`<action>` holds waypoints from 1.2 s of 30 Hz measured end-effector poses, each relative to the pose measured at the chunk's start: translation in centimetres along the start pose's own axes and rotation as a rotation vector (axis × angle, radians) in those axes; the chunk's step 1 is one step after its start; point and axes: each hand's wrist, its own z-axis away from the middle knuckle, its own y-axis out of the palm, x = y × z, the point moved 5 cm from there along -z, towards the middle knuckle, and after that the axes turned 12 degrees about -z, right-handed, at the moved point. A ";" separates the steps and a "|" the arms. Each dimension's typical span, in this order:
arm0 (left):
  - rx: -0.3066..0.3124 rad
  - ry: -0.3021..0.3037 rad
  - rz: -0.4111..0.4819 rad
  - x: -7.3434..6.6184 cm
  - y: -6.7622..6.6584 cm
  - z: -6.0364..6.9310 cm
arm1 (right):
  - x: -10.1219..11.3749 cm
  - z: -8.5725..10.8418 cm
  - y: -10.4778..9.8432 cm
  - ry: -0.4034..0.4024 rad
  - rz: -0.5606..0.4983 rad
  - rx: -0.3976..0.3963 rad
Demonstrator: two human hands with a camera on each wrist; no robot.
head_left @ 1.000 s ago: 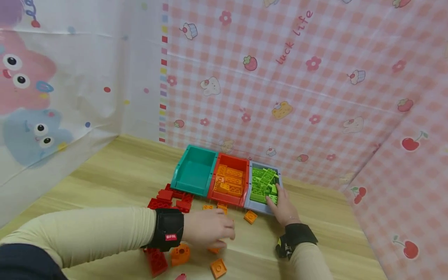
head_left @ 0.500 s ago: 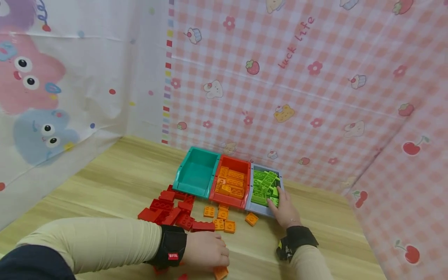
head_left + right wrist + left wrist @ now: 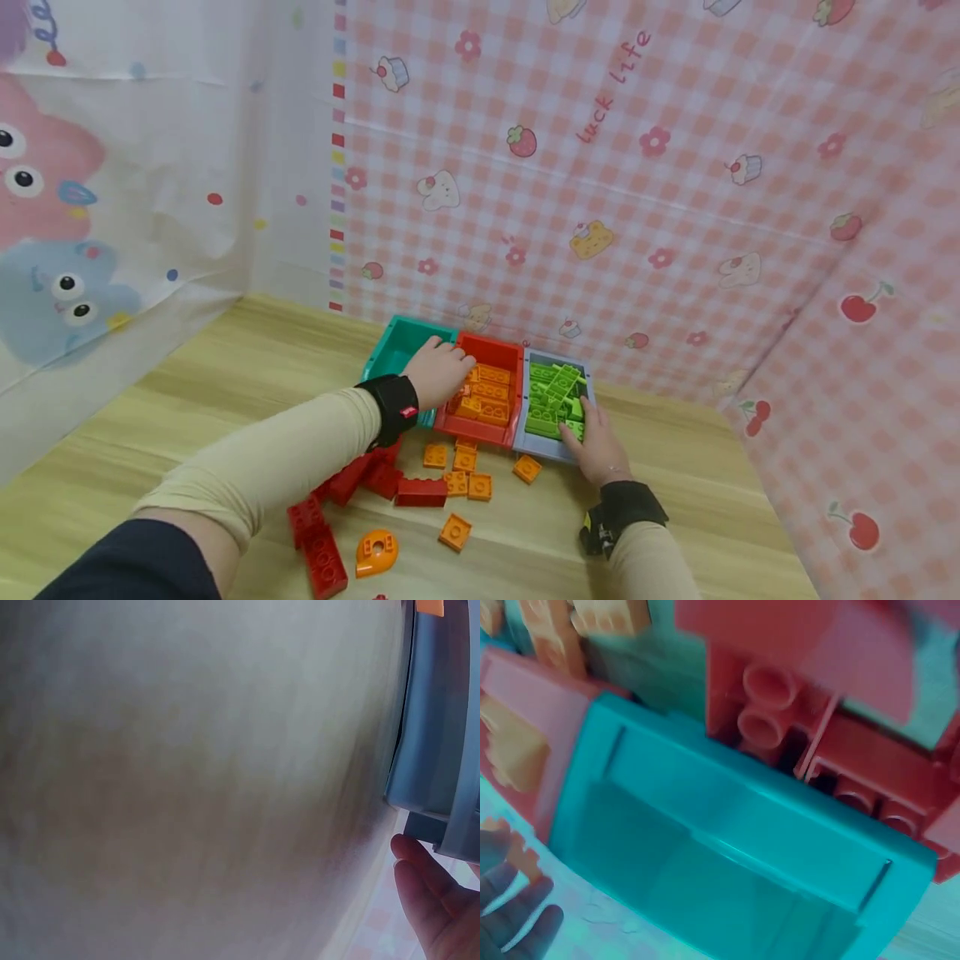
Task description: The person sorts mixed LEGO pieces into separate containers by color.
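My left hand (image 3: pixel 438 375) is raised over the border between the teal bin (image 3: pixel 393 354) and the red bin (image 3: pixel 491 346). In the left wrist view its fingers pinch an orange toy brick (image 3: pixel 523 859); the head view hides this brick behind the hand. Several orange bricks (image 3: pixel 491 390) lie inside the red bin. My right hand (image 3: pixel 600 446) grips the front right corner of the grey-blue bin (image 3: pixel 540 446), thumb over the rim. Green bricks (image 3: pixel 562 387) fill that bin. The right wrist view shows two fingertips (image 3: pixel 409 874) at its outer corner.
Red bricks (image 3: pixel 326 558) are heaped in front of the teal bin, partly behind the left forearm. Loose orange bricks (image 3: pixel 455 532) and a rounded orange piece (image 3: pixel 377 552) lie on the wood-patterned table (image 3: pixel 540 533). A pink checked cloth (image 3: pixel 600 183) hangs close behind the bins.
My left hand has risen from the front of the table to above the bins, bringing an orange brick. My right hand has stayed at the grey-blue bin. The head view has shifted slightly.
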 end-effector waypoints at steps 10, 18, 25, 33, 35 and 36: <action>0.229 0.015 -0.027 -0.2 2.5 -0.8 | 0.1 -0.2 0.1 0.022 -0.022 0.008; 0.224 0.053 0.063 0.0 2.0 0.9 | 0.1 -0.2 0.0 0.032 -0.015 0.019; -0.090 0.219 0.138 -1.3 -1.3 5.6 | -0.4 0.0 0.3 0.038 0.004 0.026; 0.076 0.669 0.325 -3.7 -2.7 14.7 | 0.0 -0.1 0.3 0.008 -0.017 0.039; 0.149 0.694 0.342 -3.9 -2.5 15.7 | 0.1 -0.1 0.2 0.008 -0.018 0.038; 0.182 0.697 0.345 -4.0 -2.3 16.0 | 0.1 -0.1 0.2 0.008 -0.016 0.037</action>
